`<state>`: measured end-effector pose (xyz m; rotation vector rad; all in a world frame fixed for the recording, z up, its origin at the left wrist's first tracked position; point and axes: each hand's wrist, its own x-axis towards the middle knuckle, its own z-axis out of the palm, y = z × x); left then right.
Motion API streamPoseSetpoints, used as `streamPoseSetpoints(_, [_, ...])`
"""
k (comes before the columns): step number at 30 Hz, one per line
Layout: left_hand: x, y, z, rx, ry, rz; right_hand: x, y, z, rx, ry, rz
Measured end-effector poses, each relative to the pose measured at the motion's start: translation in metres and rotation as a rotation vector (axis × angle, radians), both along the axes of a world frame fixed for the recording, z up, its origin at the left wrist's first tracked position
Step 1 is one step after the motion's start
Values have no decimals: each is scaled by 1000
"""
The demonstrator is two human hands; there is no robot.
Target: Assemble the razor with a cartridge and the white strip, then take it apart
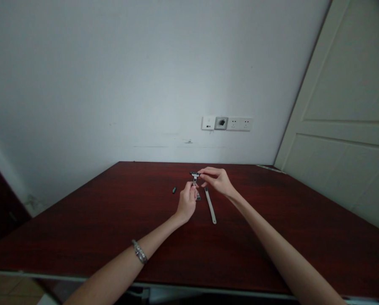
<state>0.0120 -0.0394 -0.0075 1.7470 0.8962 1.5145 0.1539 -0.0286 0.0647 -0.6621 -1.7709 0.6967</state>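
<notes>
Over the middle of a dark red wooden table (pixel 113 220), my left hand (pixel 186 202) is closed around the lower part of a small metal piece (pixel 195 181) held upright. My right hand (pixel 217 179) pinches a small dark part (pixel 194 173) at the top of that metal piece. On the table just right of my hands lies a slim pale grey strip (pixel 210 206), pointing toward me. Under my left hand another small metal bit (pixel 198 197) rests on the table. A tiny dark green piece (pixel 174 190) lies to the left.
A white wall stands behind the table, with a row of wall sockets (pixel 227 123). A pale door (pixel 344 123) is at the right. I wear a bracelet (pixel 139 251) on the left wrist. Dark furniture (pixel 1 212) shows at the far left.
</notes>
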Motion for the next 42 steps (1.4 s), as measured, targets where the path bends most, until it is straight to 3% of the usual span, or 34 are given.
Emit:
streamPoseSetpoints(16, [-3, 6, 0, 6, 32, -48, 0, 3, -4, -9, 20, -4])
streamPoseSetpoints(25, [-3, 8, 4, -85, -129, -174, 9, 13, -9, -131, 89, -117])
streamPoseSetpoints(29, [-9, 14, 16, -60, -179, -96, 15, 17, -11, -142, 112, -188])
streamPoseSetpoints(35, [-24, 32, 35, -43, -168, 96, 7, 13, -15, -88, -168, -260])
streamPoseSetpoints(39, [-28, 40, 39, -95, -133, 134, -8, 6, -19, 61, -411, -253])
streamPoseSetpoints(42, [-27, 44, 40, -99, -108, 149, -18, 3, -26, 77, -526, -280])
